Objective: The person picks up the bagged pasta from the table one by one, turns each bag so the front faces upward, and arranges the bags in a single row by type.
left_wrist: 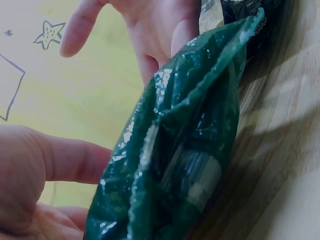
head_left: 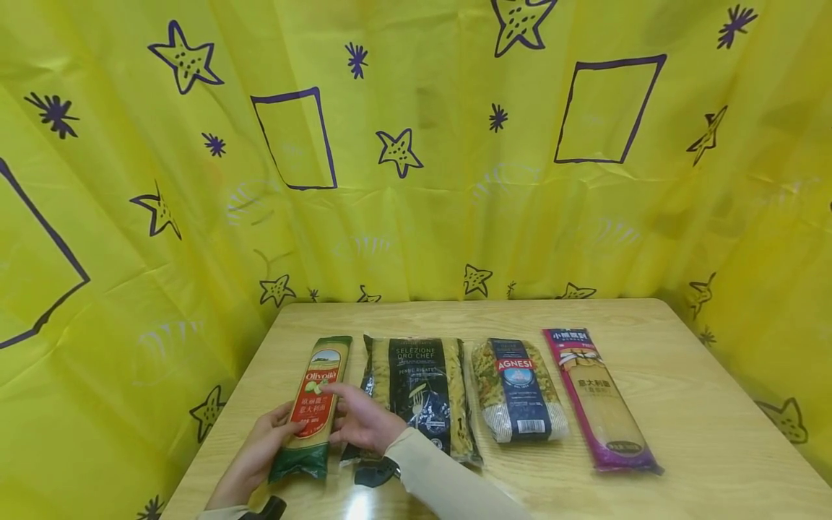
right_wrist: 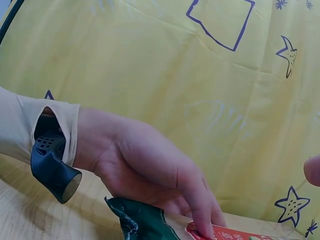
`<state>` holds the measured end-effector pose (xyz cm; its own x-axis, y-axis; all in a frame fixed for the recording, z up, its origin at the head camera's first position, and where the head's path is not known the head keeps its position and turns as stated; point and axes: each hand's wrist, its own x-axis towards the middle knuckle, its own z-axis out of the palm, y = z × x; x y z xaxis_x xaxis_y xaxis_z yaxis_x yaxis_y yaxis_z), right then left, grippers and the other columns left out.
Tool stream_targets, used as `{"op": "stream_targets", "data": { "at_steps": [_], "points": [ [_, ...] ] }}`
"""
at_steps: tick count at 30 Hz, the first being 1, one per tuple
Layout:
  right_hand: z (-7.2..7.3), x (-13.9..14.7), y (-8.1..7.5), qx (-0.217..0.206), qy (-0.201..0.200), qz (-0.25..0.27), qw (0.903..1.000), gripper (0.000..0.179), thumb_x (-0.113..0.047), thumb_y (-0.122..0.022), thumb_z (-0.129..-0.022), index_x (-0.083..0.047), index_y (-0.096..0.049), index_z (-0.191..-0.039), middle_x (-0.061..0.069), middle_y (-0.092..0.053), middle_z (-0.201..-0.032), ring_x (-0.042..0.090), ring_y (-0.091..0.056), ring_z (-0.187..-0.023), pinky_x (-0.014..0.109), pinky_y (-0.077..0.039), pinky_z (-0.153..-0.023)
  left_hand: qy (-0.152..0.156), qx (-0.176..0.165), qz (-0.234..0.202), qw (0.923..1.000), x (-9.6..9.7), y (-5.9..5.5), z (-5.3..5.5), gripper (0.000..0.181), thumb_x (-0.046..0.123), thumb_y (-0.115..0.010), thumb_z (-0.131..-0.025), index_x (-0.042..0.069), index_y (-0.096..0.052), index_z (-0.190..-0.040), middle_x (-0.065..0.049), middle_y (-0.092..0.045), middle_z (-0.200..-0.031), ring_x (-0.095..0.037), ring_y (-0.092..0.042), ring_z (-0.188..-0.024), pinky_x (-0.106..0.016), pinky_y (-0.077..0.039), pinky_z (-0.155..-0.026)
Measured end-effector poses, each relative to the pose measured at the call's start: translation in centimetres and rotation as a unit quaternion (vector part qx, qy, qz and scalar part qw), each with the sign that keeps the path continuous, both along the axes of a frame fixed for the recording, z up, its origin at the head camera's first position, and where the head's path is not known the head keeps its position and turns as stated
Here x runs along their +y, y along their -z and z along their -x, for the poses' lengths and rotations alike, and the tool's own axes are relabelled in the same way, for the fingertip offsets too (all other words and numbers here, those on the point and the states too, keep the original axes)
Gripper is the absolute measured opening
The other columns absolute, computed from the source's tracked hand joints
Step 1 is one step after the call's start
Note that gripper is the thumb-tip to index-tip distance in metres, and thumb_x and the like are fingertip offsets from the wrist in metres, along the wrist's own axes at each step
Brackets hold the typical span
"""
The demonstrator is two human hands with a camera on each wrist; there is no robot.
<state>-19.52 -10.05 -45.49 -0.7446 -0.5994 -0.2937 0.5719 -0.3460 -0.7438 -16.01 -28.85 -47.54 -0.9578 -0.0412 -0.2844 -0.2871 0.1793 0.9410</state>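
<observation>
A pack of spaghetti (head_left: 318, 404), red, gold and green, lies at the left of the table in the head view. My left hand (head_left: 263, 440) holds its left edge near the lower end, thumb on the red label. My right hand (head_left: 364, 419) is at the opposite edge, its thumb stretched over the label. In the right wrist view that thumb (right_wrist: 312, 171) stands apart from the pack, and the left hand (right_wrist: 155, 165) presses on the label. The pack's green end (left_wrist: 170, 140) fills the left wrist view and hides some fingertips.
Right of the spaghetti lie a large bag of penne (head_left: 422, 393), an Agnesi pasta bag (head_left: 516, 390) and a purple-edged spaghetti pack (head_left: 601, 401), side by side on the wooden table (head_left: 702, 433). The right forearm passes in front of the penne bag. A yellow patterned curtain (head_left: 442, 217) surrounds the table.
</observation>
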Motion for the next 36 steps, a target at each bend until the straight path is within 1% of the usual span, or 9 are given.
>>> {"op": "stream_targets", "data": {
  "at_steps": [6, 9, 11, 13, 16, 18, 21, 26, 36],
  "points": [
    [0.10, -0.07, 0.17, -0.001, 0.003, 0.005, 1.0000, 0.079, -0.029, -0.063, -0.098, -0.001, -0.021, -0.158, 0.036, -0.032, -0.151, 0.058, -0.038, -0.142, 0.075, -0.031, -0.117, -0.004, 0.002, 0.010, 0.9999, 0.20, 0.02, 0.20, 0.066, 0.008, -0.056, -0.101, -0.018, -0.025, -0.154, -0.041, -0.041, -0.152, -0.020, -0.064, -0.112, -0.022, -0.055, -0.084],
    [0.08, -0.09, 0.20, -0.001, 0.004, 0.005, 1.0000, 0.079, -0.030, -0.063, -0.098, -0.001, -0.022, -0.158, 0.035, -0.033, -0.150, 0.057, -0.040, -0.141, 0.074, -0.033, -0.117, 0.000, 0.000, 0.019, 0.9998, 0.28, -0.05, 0.33, 0.066, 0.009, -0.055, -0.101, -0.018, -0.025, -0.154, -0.041, -0.040, -0.153, -0.027, -0.062, -0.119, -0.026, -0.054, -0.090],
    [0.09, -0.09, 0.21, 0.000, 0.004, 0.006, 1.0000, 0.079, -0.031, -0.063, -0.098, -0.001, -0.023, -0.158, 0.035, -0.034, -0.150, 0.056, -0.040, -0.141, 0.074, -0.033, -0.117, 0.007, -0.002, 0.030, 0.9995, 0.29, -0.13, 0.42, 0.068, 0.010, -0.055, -0.102, -0.018, -0.023, -0.155, -0.041, -0.034, -0.157, -0.035, -0.056, -0.129, -0.035, -0.051, -0.100],
    [0.10, -0.11, 0.22, 0.001, 0.004, 0.007, 1.0000, 0.078, -0.031, -0.064, -0.098, 0.000, -0.023, -0.158, 0.035, -0.034, -0.150, 0.056, -0.040, -0.141, 0.074, -0.032, -0.117, 0.013, -0.001, 0.033, 0.9994, 0.30, -0.27, 0.52, 0.071, 0.009, -0.055, -0.101, -0.019, -0.019, -0.155, -0.042, -0.026, -0.160, -0.046, -0.043, -0.141, -0.050, -0.045, -0.114],
    [0.09, -0.12, 0.26, 0.003, 0.005, 0.008, 1.0000, 0.078, -0.031, -0.063, -0.098, -0.001, -0.024, -0.158, 0.034, -0.034, -0.150, 0.055, -0.041, -0.140, 0.075, -0.032, -0.117, 0.020, 0.001, 0.033, 0.9992, 0.27, -0.40, 0.63, 0.073, 0.008, -0.054, -0.101, -0.020, -0.015, -0.155, -0.042, -0.014, -0.163, -0.054, -0.021, -0.151, -0.066, -0.022, -0.125],
    [0.07, -0.13, 0.26, 0.004, 0.004, 0.007, 1.0000, 0.077, -0.031, -0.063, -0.098, -0.001, -0.024, -0.158, 0.035, -0.034, -0.150, 0.055, -0.041, -0.140, 0.075, -0.031, -0.117, 0.022, 0.001, 0.026, 0.9994, 0.24, -0.39, 0.63, 0.073, 0.007, -0.054, -0.101, -0.021, -0.013, -0.155, -0.042, -0.011, -0.164, -0.057, -0.012, -0.153, -0.069, -0.011, -0.126],
    [0.03, -0.16, 0.25, 0.006, 0.003, 0.005, 1.0000, 0.075, -0.031, -0.061, -0.099, 0.000, -0.025, -0.157, 0.035, -0.033, -0.151, 0.055, -0.041, -0.140, 0.075, -0.031, -0.118, 0.026, -0.002, 0.020, 0.9995, 0.19, -0.27, 0.58, 0.075, 0.007, -0.054, -0.101, -0.021, -0.011, -0.155, -0.043, -0.008, -0.163, -0.058, -0.006, -0.153, -0.072, -0.007, -0.125],
    [0.01, -0.25, 0.21, 0.019, 0.000, -0.001, 0.9998, 0.071, -0.031, -0.059, -0.100, 0.001, -0.029, -0.155, 0.035, -0.036, -0.150, 0.056, -0.043, -0.139, 0.076, -0.030, -0.117, 0.028, -0.004, 0.014, 0.9995, 0.21, -0.19, 0.56, 0.076, 0.008, -0.054, -0.101, -0.021, -0.008, -0.155, -0.043, -0.006, -0.164, -0.059, -0.002, -0.153, -0.074, -0.004, -0.124],
    [0.11, -0.17, 0.16, 0.029, -0.003, -0.005, 0.9996, 0.065, -0.031, -0.060, -0.100, 0.003, -0.038, -0.152, 0.033, -0.041, -0.148, 0.050, -0.045, -0.140, 0.074, -0.034, -0.117, 0.019, -0.010, 0.017, 0.9996, 0.25, -0.49, 0.51, 0.079, 0.009, -0.054, -0.101, -0.020, -0.007, -0.156, -0.042, -0.004, -0.164, -0.059, 0.001, -0.154, -0.072, -0.003, -0.125]
  ]
}}
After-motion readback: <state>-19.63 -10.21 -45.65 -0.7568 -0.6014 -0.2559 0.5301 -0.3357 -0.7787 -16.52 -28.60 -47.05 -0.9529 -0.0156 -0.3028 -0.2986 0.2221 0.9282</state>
